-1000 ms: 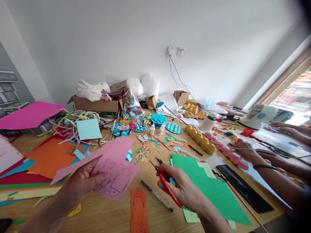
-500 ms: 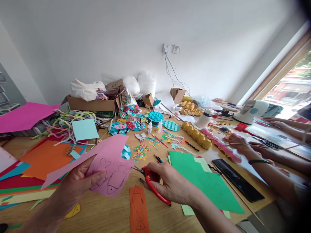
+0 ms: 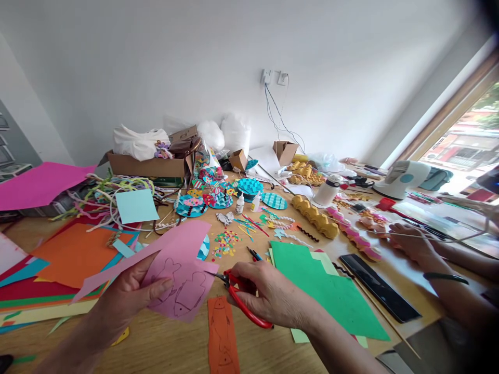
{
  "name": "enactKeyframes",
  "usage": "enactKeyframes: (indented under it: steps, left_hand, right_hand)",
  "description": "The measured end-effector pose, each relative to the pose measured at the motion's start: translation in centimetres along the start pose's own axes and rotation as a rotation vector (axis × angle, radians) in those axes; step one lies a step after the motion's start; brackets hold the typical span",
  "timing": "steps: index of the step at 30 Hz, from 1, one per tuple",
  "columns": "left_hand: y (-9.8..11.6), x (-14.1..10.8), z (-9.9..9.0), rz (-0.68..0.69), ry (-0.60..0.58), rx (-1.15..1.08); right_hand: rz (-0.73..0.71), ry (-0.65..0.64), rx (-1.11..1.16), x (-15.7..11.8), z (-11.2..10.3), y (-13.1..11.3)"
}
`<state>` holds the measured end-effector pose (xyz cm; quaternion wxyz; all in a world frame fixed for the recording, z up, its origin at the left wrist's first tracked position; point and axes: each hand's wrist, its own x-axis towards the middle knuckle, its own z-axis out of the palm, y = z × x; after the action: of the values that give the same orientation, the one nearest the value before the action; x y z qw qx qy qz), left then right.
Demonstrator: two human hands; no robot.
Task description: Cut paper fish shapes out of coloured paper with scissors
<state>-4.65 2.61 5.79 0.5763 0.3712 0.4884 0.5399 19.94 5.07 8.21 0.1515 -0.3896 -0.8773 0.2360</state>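
Note:
Between thumb and fingers, my left hand [image 3: 142, 288] pinches a pink sheet of paper [image 3: 191, 249] with fish outlines drawn on it in dark pen. My right hand [image 3: 261, 291] grips red-handled scissors [image 3: 249, 309] through the loops. Their blades [image 3: 218, 276] point left and meet the right edge of the pink paper, beside one fish drawing. Below them on the table lies an orange paper strip [image 3: 223, 332] with another fish drawn on it. A green sheet [image 3: 323, 291] lies to the right of my right hand.
Coloured paper sheets [image 3: 74, 254] pile up at left. Glue bottles [image 3: 239, 204], paper bits [image 3: 226, 242] and decorated discs [image 3: 191, 205] fill the middle. A black phone [image 3: 380, 288] lies at right, near another person's hands [image 3: 415, 241]. Boxes [image 3: 148, 165] stand against the wall.
The pink paper has shifted slightly right and the scissor blades now reach its edge, where they were just apart. The other person's hands at right have moved farther right.

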Motion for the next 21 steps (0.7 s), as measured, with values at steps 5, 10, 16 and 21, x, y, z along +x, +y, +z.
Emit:
enactKeyframes:
  steps: [5,10,16,21]
  left_hand:
    - [-0.2,0.2,-0.2,-0.021,-0.021,0.004]
    - [-0.6,0.5,-0.9,0.007,-0.028,0.059]
    - [-1.1,0.8,-1.5,-0.007,-0.001,0.142]
    - [-1.2,0.3,-0.8,-0.018,0.017,0.138]
  right_hand:
    - [-0.009,0.002,0.001,-0.2,0.2,0.5]
    - [-0.009,0.024,-0.035,-0.2,0.3,0.4]
    - [-0.010,-0.007,-0.067,0.0,0.3,-0.1]
    - [-0.031,-0.018,-0.094,0.1,0.4,-0.1]
